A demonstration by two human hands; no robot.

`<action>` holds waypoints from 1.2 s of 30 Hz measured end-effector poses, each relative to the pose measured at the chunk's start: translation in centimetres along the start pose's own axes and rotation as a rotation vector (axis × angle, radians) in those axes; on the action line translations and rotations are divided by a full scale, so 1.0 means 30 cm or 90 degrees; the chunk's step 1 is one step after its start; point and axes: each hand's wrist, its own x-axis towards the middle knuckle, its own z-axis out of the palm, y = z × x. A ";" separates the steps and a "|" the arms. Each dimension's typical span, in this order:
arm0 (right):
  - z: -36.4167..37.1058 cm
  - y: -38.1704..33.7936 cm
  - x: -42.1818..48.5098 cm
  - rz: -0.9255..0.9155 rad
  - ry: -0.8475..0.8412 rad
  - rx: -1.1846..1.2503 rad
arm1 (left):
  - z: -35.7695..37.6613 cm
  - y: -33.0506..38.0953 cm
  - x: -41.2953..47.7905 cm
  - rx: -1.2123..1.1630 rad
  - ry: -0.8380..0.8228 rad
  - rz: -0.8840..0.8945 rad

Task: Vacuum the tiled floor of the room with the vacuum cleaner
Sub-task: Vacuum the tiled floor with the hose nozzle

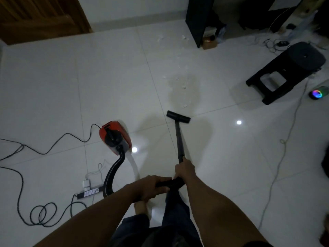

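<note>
Bare forearms, dark blue trousers, and 1 bare foot.

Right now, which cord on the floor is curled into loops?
The black cord at the lower left, by the power strip. The pale cord on the right runs long without coils.

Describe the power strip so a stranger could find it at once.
Start at the red vacuum body on the left of the tiled floor and follow its black hose toward the person. The power strip lies flat beside the hose's bend. Unlike the loose black cords around it, it is a straight dark bar with a white plug in it.
</note>
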 end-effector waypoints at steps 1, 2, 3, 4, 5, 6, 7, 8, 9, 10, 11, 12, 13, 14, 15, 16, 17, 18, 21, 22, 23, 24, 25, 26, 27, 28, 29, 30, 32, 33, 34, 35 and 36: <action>-0.035 -0.002 0.030 -0.011 -0.002 -0.014 | -0.002 0.023 0.037 0.001 0.004 0.002; -0.072 -0.001 0.064 -0.018 -0.001 -0.026 | -0.003 0.048 0.076 -0.004 0.006 0.002; -0.108 0.002 0.097 -0.022 0.002 -0.034 | -0.003 0.078 0.112 -0.011 0.004 -0.001; -0.142 0.002 0.123 -0.026 0.007 -0.044 | -0.006 0.106 0.141 -0.014 0.000 -0.003; -0.178 0.004 0.156 -0.026 0.008 -0.063 | -0.009 0.138 0.178 -0.015 -0.005 -0.006; -0.211 0.003 0.184 -0.028 0.006 -0.087 | -0.012 0.168 0.212 -0.014 -0.009 -0.010; -0.236 -0.001 0.209 -0.037 0.005 -0.112 | -0.015 0.194 0.238 -0.015 -0.011 -0.015; -0.263 -0.007 0.239 -0.049 0.006 -0.136 | -0.018 0.219 0.269 -0.027 -0.008 -0.021; -0.286 -0.014 0.266 -0.060 0.013 -0.155 | -0.020 0.240 0.297 -0.040 0.001 -0.026; -0.307 -0.022 0.292 -0.069 0.021 -0.173 | -0.020 0.260 0.325 -0.051 0.012 -0.030; -0.326 -0.033 0.319 -0.077 0.027 -0.189 | -0.020 0.280 0.351 -0.061 0.022 -0.035; -0.344 -0.044 0.346 -0.086 0.030 -0.205 | -0.021 0.294 0.378 -0.073 0.030 -0.043; -0.359 -0.054 0.370 -0.096 0.029 -0.218 | -0.022 0.304 0.403 -0.090 0.039 -0.053; -0.370 -0.065 0.388 -0.104 0.027 -0.224 | -0.026 0.309 0.423 -0.107 0.047 -0.060; -0.380 -0.079 0.406 -0.107 0.023 -0.226 | -0.034 0.311 0.440 -0.118 0.051 -0.066; -0.388 -0.092 0.422 -0.107 0.021 -0.225 | -0.045 0.313 0.454 -0.120 0.054 -0.071; -0.394 -0.107 0.438 -0.104 0.021 -0.222 | -0.060 0.315 0.466 -0.116 0.058 -0.073; -0.399 -0.123 0.452 -0.101 0.021 -0.218 | -0.077 0.318 0.477 -0.113 0.061 -0.073; -0.412 -0.179 0.492 -0.090 0.020 -0.202 | -0.133 0.330 0.498 -0.129 0.065 -0.073; -0.415 -0.201 0.508 -0.089 0.017 -0.200 | -0.154 0.333 0.505 -0.137 0.068 -0.076; -0.419 -0.224 0.522 -0.089 0.014 -0.200 | -0.174 0.334 0.512 -0.140 0.072 -0.078; -0.422 -0.244 0.532 -0.090 0.012 -0.204 | -0.193 0.333 0.520 -0.132 0.075 -0.078; -0.427 -0.271 0.549 -0.093 0.011 -0.209 | -0.220 0.327 0.533 -0.115 0.076 -0.079; -0.433 -0.295 0.562 -0.097 0.011 -0.215 | -0.244 0.323 0.546 -0.096 0.073 -0.083; -0.439 -0.320 0.580 -0.105 0.014 -0.226 | -0.272 0.321 0.562 -0.084 0.070 -0.089; -0.446 -0.346 0.598 -0.113 0.014 -0.237 | -0.302 0.322 0.579 -0.079 0.072 -0.095; -0.453 -0.366 0.612 -0.119 0.013 -0.247 | -0.326 0.326 0.590 -0.081 0.073 -0.093; -0.460 -0.395 0.633 -0.125 0.014 -0.258 | -0.359 0.331 0.607 -0.096 0.069 -0.086; -0.477 -0.464 0.685 -0.136 0.016 -0.269 | -0.441 0.338 0.644 -0.126 0.056 -0.081; -0.486 -0.507 0.712 -0.143 0.017 -0.268 | -0.489 0.339 0.662 -0.125 0.056 -0.082; -0.494 -0.550 0.739 -0.150 0.016 -0.264 | -0.541 0.337 0.679 -0.121 0.058 -0.081; -0.500 -0.603 0.772 -0.156 0.019 -0.261 | -0.603 0.334 0.698 -0.119 0.066 -0.076; -0.506 -0.659 0.799 -0.162 0.022 -0.260 | -0.661 0.332 0.713 -0.117 0.077 -0.070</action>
